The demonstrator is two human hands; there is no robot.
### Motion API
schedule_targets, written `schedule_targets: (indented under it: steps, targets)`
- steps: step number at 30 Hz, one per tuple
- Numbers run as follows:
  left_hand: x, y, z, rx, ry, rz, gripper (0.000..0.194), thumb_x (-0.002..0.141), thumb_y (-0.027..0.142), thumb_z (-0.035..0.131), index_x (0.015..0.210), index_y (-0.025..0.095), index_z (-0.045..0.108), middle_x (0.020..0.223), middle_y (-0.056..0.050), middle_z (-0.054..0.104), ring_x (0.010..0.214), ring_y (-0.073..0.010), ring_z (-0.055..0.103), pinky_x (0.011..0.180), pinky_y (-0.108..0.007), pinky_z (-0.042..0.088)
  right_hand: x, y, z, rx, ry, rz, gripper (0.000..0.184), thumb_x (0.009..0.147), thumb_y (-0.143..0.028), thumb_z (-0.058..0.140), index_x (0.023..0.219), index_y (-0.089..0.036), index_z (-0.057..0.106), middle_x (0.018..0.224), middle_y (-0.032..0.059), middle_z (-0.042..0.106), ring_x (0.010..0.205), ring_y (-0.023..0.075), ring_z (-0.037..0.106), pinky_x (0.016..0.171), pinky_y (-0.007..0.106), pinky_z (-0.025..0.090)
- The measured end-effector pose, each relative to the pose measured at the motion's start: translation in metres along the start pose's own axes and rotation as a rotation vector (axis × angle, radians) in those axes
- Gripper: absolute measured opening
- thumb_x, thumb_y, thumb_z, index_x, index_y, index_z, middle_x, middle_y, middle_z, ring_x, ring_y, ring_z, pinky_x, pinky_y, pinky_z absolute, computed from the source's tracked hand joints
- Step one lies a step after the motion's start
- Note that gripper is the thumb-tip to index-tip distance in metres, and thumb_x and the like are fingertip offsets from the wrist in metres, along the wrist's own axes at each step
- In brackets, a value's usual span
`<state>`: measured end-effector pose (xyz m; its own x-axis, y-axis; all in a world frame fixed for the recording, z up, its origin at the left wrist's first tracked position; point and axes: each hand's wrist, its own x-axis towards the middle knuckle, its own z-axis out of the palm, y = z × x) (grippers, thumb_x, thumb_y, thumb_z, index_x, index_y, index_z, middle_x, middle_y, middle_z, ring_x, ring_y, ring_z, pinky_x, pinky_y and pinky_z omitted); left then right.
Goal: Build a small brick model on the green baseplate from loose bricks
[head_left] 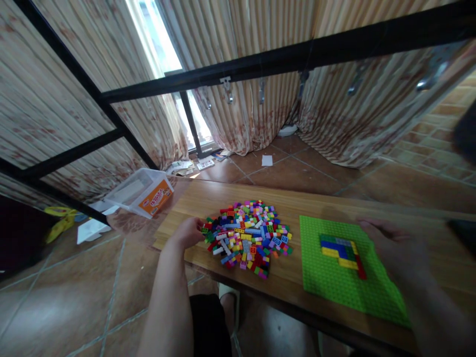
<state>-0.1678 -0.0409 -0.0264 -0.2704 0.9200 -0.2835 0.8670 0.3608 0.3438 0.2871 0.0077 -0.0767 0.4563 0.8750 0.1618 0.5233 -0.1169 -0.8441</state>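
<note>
A heap of small multicoloured toy bricks point(245, 235) lies on the wooden bench. At its left edge is my left hand point(191, 233), fingers partly spread against the outermost bricks, their tips partly hidden. To the right of the heap lies a green studded baseplate point(316, 277). On it sits a flat patch of joined bricks point(340, 252) in blue, yellow, green and grey, with a red brick point(360, 267) along its right side. My right hand point(386, 240) is over the baseplate's right edge, smeared by motion; whether its fingers hold anything is unclear.
The wooden bench top point(290, 198) runs across the view. A clear plastic box point(139, 191) with an orange label stands beyond its left end. Black metal bars point(260, 62) cross in front of the curtains point(245, 114). Papers point(204, 163) lie on the tiled floor.
</note>
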Motion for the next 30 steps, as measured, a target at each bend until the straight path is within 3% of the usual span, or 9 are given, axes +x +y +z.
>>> schedule_targets:
  steps: [3, 12, 17, 21, 24, 30]
  targets:
    - [0.003, 0.000, 0.004, -0.023, -0.019, 0.012, 0.017, 0.059, 0.008, 0.066, 0.073, 0.015, 0.071, 0.067, 0.000, 0.068, 0.066, -0.0153, 0.059, 0.058, -0.022, 0.039, -0.002, -0.010, 0.001, 0.059, -0.050, 0.122, 0.017, 0.072, -0.028, 0.067, 0.083, -0.020, 0.076, 0.089, 0.0106, 0.076, 0.084, 0.0241, 0.071, 0.078, 0.034, 0.053]
    - [0.009, 0.006, 0.006, -0.206, 0.089, -0.029, 0.025, 0.078, 0.016, 0.053, 0.099, 0.011, 0.066, 0.074, -0.005, 0.069, 0.062, -0.0139, 0.061, 0.058, -0.022, 0.042, 0.002, -0.006, 0.010, 0.099, -0.049, 0.062, 0.029, 0.067, -0.040, 0.065, 0.084, -0.019, 0.075, 0.088, 0.0100, 0.076, 0.087, 0.0284, 0.070, 0.083, 0.039, 0.052]
    - [-0.006, 0.001, 0.002, -0.224, 0.049, 0.102, 0.016, 0.069, 0.024, 0.062, 0.080, 0.013, 0.067, 0.068, -0.001, 0.065, 0.064, -0.0151, 0.059, 0.058, -0.024, 0.041, 0.004, 0.001, 0.010, 0.064, -0.083, 0.015, 0.038, 0.068, -0.046, 0.062, 0.089, -0.018, 0.075, 0.093, 0.0091, 0.075, 0.094, 0.0293, 0.069, 0.090, 0.041, 0.050]
    - [-0.015, -0.002, 0.008, -0.203, -0.083, 0.143, 0.030, 0.062, 0.028, 0.067, 0.089, 0.015, 0.070, 0.069, 0.001, 0.064, 0.063, -0.0155, 0.058, 0.056, -0.024, 0.040, 0.003, -0.002, 0.007, 0.057, -0.079, 0.020, 0.035, 0.067, -0.046, 0.062, 0.086, -0.020, 0.075, 0.091, 0.0081, 0.075, 0.094, 0.0304, 0.069, 0.089, 0.042, 0.051]
    - [-0.015, 0.001, 0.013, -0.128, -0.074, 0.116, 0.033, 0.059, 0.027, 0.070, 0.091, 0.016, 0.072, 0.072, 0.001, 0.064, 0.063, -0.0147, 0.057, 0.055, -0.024, 0.038, 0.002, -0.005, 0.004, 0.084, -0.077, 0.045, 0.031, 0.066, -0.043, 0.063, 0.084, -0.020, 0.075, 0.090, 0.0075, 0.076, 0.093, 0.0301, 0.069, 0.087, 0.041, 0.052]
    - [-0.012, 0.008, 0.014, -0.077, -0.054, 0.149, 0.020, 0.063, 0.026, 0.067, 0.080, 0.016, 0.070, 0.068, -0.001, 0.064, 0.064, -0.0153, 0.058, 0.057, -0.024, 0.040, 0.000, -0.011, -0.004, 0.124, -0.101, 0.048, 0.024, 0.070, -0.037, 0.065, 0.082, -0.019, 0.075, 0.087, 0.0087, 0.076, 0.086, 0.0271, 0.070, 0.080, 0.036, 0.053]
